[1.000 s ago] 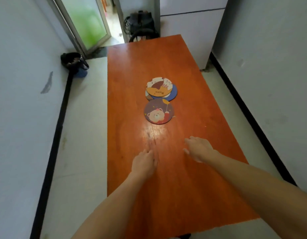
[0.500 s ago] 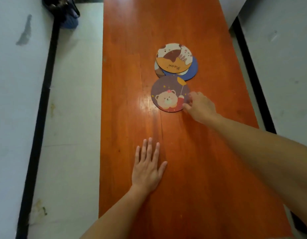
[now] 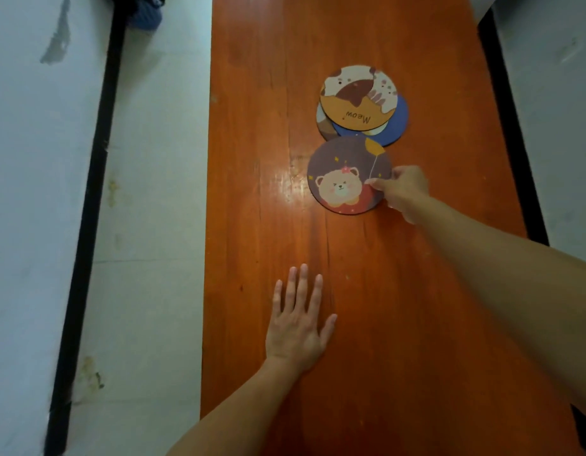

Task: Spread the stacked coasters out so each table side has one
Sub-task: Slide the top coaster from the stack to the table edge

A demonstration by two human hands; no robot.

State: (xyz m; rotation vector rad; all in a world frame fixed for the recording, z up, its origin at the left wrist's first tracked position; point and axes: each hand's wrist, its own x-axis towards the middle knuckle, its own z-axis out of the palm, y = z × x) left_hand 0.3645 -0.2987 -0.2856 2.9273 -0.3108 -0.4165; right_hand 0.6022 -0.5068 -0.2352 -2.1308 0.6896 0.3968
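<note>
A round purple coaster with a bear and a balloon (image 3: 342, 172) lies flat in the middle of the long orange wooden table (image 3: 400, 324). My right hand (image 3: 404, 190) pinches its right edge, thumb on top. Just beyond it is a loose pile of coasters: an orange "Meow" cat coaster (image 3: 357, 98) on top, a blue coaster (image 3: 398, 121) and a brown-and-white one (image 3: 323, 125) showing underneath. My left hand (image 3: 298, 320) rests flat on the table nearer to me, fingers spread, holding nothing.
Pale floor (image 3: 153, 225) runs along the table's left side, edged by a black skirting strip (image 3: 87, 192) and a white wall. A dark blue object (image 3: 145, 11) sits on the floor at the far left. A wall stands close on the right.
My right hand reached forward from the near table area to the bear coaster and closed on its right edge. My left hand flattened on the table. The camera tilted down and closer.
</note>
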